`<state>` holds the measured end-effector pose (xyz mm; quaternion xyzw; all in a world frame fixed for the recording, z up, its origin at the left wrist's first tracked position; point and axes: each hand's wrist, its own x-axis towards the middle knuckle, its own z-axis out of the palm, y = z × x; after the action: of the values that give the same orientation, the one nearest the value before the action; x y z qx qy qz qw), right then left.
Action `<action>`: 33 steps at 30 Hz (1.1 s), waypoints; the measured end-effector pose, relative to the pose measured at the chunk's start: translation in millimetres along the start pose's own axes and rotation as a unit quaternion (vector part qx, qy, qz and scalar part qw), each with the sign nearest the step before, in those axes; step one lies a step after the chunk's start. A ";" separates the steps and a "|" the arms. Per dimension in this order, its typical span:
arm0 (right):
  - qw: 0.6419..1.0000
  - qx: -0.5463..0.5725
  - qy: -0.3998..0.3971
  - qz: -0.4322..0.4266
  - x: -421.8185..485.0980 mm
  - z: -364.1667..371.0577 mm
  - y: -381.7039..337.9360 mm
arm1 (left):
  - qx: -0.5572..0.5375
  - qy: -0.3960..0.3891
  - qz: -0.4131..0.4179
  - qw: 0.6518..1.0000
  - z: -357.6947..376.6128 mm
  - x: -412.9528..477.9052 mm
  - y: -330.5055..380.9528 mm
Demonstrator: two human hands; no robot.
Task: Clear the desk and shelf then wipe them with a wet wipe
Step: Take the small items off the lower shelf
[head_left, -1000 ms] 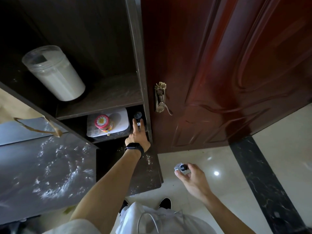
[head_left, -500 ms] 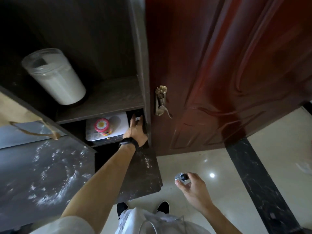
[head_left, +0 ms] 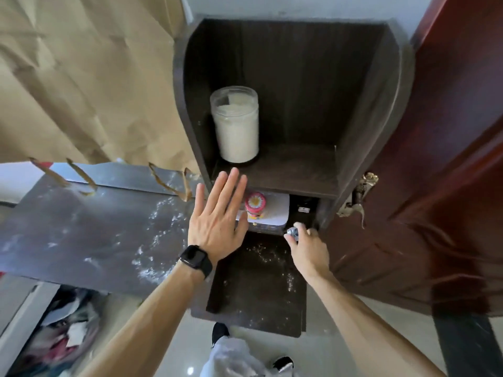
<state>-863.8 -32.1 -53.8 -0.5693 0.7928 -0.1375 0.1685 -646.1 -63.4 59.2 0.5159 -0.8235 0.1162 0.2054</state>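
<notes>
Left hand flat, fingers straight; right hand around small bottle.

Dark shelf bears a jar (white-filled).

We can read no text, number or brand here. A small white label sits at three o'clock of the flowered lid, too blurred for us to read.

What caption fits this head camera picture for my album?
Left hand hovers open before the dark shelf while the right hand grips a small silvery object.
</notes>
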 end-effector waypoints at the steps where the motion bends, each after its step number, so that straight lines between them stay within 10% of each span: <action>1: 1.000 -0.023 0.001 0.008 8.2 0.4 -5.1 | 0.017 -0.013 -0.003 1.000 -0.8 6.4 -6.4; 12: 0.995 -0.017 0.006 0.095 6.1 8.1 -17.2 | -0.015 -0.029 -0.022 0.999 26.4 14.3 -23.4; 19: 0.992 -0.095 0.080 -0.014 -35.4 30.2 -4.6 | -0.035 -0.003 -0.023 0.999 34.5 16.7 -24.4; 33: 0.992 -0.095 -0.013 0.078 8.1 26.2 -20.8 | -0.047 0.002 -0.013 0.999 37.2 16.8 -26.6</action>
<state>-837.3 -47.1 -69.8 -0.5210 0.8420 -0.0410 0.1340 -636.8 -103.5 33.3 0.5166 -0.8205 0.0761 0.2325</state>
